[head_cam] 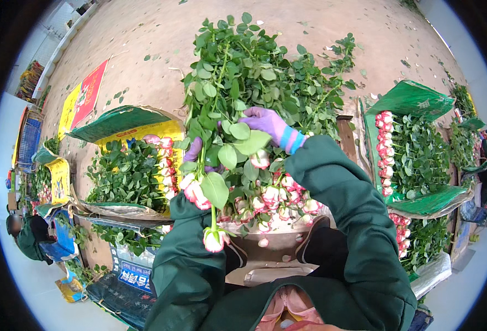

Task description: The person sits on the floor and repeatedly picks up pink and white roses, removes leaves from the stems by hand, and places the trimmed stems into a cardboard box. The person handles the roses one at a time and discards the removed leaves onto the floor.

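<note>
My left hand [193, 149], in a purple glove, is partly hidden by leaves and closed around rose stems. White roses with pink edges hang below it, one rose head [214, 241] lowest and another [196, 193] against my sleeve. My right hand [265, 124], in a purple glove with a blue-striped cuff, reaches into the leaves at the upper part of these stems. Its fingertips are among the foliage, and whether they grip a stem is hidden. Beneath both hands lies a large heap of leafy roses [264, 78], heads towards me [272, 196].
Roses in rows lie in green-lined wraps at left [127, 173] and right [421, 161]. A wooden post [345, 134] stands right of the heap. Loose leaves dot the floor [144, 37], where a red-and-yellow sack [84, 97] lies. Another person [32, 236] is at far left.
</note>
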Tool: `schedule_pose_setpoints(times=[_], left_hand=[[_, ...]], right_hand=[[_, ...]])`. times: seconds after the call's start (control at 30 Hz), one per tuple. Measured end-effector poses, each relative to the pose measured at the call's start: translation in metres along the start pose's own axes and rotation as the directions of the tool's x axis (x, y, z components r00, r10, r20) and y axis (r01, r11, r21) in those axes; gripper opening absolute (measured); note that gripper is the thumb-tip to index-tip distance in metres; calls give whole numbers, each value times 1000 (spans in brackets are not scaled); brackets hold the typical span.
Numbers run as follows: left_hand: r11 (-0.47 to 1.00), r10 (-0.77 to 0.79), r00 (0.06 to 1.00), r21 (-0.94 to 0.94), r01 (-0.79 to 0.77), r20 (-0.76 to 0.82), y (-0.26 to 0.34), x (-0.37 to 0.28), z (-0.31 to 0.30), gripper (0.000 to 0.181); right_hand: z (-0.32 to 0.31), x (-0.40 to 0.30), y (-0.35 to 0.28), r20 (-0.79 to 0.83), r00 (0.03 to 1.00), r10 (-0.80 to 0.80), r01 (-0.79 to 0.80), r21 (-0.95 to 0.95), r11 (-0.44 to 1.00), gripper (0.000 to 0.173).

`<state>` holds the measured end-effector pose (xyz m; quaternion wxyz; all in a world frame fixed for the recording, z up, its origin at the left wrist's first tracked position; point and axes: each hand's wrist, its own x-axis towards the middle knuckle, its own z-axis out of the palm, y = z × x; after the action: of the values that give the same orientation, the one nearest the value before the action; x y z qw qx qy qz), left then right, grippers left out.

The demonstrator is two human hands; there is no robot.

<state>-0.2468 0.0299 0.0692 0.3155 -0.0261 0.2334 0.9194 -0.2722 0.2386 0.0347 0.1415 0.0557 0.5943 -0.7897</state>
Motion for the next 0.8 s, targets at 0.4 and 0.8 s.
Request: schedule_pose_setpoints(times=[0.4,0.8], left_hand=[[992,-88,971,-69,105,223,9,29,-6,46],[981,-187,982,-40,188,31,-22,31,-52,43]], right_hand=[[21,-198,20,47,858,511,-424,-495,758,23],[-112,-124,0,-411,894,-177,-133,-620,773,27]])
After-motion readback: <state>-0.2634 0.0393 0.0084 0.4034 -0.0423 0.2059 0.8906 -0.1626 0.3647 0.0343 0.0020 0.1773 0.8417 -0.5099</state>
